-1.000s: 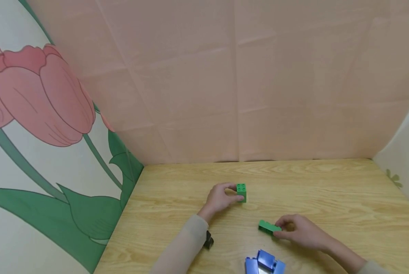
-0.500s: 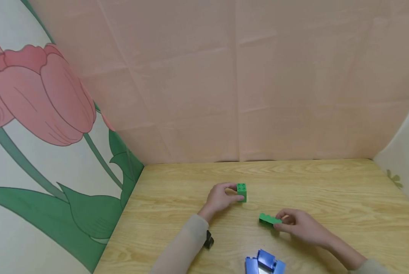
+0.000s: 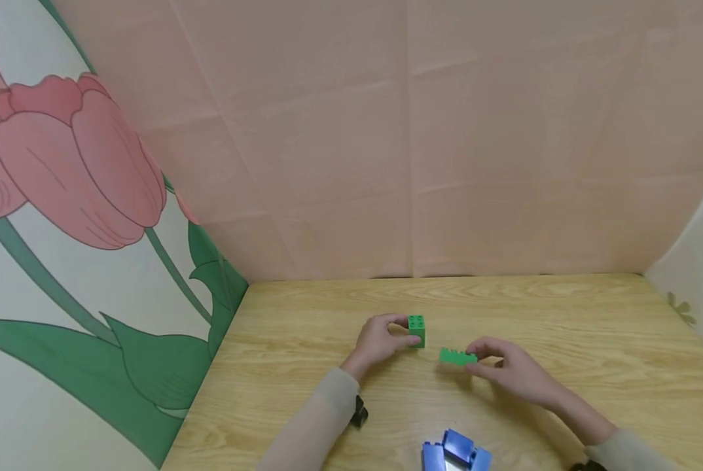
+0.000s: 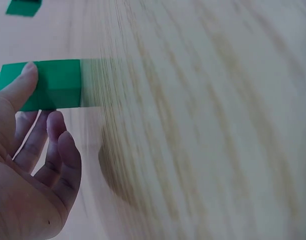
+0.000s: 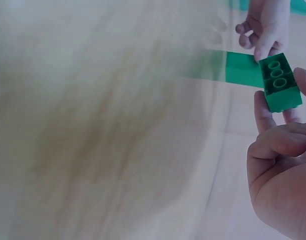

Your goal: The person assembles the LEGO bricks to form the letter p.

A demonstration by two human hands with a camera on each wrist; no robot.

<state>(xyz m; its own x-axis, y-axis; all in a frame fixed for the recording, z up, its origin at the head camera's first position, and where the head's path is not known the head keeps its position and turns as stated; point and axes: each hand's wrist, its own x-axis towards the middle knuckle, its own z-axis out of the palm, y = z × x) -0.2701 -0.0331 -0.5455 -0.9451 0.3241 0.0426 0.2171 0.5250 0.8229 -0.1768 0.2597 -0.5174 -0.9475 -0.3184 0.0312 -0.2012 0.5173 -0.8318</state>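
Observation:
Near the middle of the table, my left hand (image 3: pixel 379 341) pinches an upright green block stack (image 3: pixel 416 331) between thumb and fingers; studs show on its top. In the left wrist view the green stack (image 4: pixel 58 82) stands on the wood with the thumb across its side. To the right, my right hand (image 3: pixel 515 371) pinches one end of a long green toy brick (image 3: pixel 456 357), held above the table with its free end toward the stack. Seen from the right wrist, the green brick (image 5: pixel 279 80) shows its hollow underside with round tubes. A small gap parts brick and stack.
Several blue blocks (image 3: pixel 457 447) lie together at the table's near edge. A black strap piece (image 3: pixel 360 413) shows by the left sleeve. Behind the wooden table (image 3: pixel 304 307) hangs a pink cloth (image 3: pixel 340 163), with a tulip-printed panel (image 3: pixel 80 163) on the left.
My right hand has moved forward and slightly left with the long green brick, lifting it and bringing it closer to the stack. The left hand has stayed in place on the stack.

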